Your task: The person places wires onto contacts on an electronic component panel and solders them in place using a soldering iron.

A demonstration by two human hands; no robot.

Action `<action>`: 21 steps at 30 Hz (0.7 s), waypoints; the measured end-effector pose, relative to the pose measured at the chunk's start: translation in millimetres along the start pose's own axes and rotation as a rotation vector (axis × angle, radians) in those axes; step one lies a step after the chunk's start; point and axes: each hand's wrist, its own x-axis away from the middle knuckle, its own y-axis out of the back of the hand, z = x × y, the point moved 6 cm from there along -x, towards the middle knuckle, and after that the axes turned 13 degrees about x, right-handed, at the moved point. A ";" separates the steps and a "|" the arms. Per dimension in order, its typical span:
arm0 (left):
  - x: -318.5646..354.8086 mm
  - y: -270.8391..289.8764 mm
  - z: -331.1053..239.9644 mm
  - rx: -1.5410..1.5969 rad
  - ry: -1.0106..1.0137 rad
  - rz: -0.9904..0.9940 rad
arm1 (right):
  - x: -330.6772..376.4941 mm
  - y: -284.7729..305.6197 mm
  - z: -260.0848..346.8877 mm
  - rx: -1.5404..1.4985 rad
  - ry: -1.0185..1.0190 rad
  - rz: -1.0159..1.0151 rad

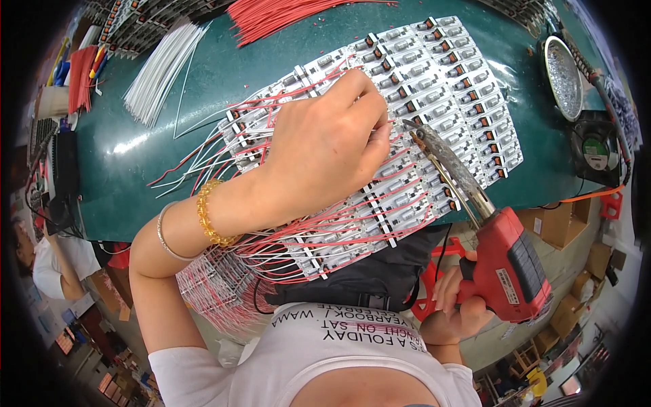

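Fingers of our right hand [453, 298] wrap shut around the red soldering gun [510, 266], its tip just beside our left hand [325, 146]. That hand's fingertips pinch a wire against the circuit board panel [434, 81]. Nearer rows already carry red and white wires [224, 152]; farther rows look bare, beyond them loose red wires [271, 17].

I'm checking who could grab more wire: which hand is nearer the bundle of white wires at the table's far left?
Left. The left hand rests on the circuit board panel, right of the white wires. The right hand grips the red soldering gun, farther off.
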 end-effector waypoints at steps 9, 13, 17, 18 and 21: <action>-0.8 0.5 -3.0 -0.007 -0.079 -0.012 | 3.4 4.1 -2.1 0.086 -0.005 -0.056; -0.2 0.4 -1.6 -0.007 -0.006 0.006 | 2.4 4.3 1.7 0.023 0.018 -0.028; -1.0 0.8 -2.9 -0.013 -0.020 -0.003 | -0.7 0.9 2.6 0.029 0.011 0.016; -0.9 0.9 -3.7 -0.009 -0.023 -0.003 | -1.2 0.5 3.1 0.011 0.026 0.019; -0.2 4.4 -5.2 -0.001 -0.021 -0.013 | 0.2 1.9 2.7 0.020 0.033 -0.008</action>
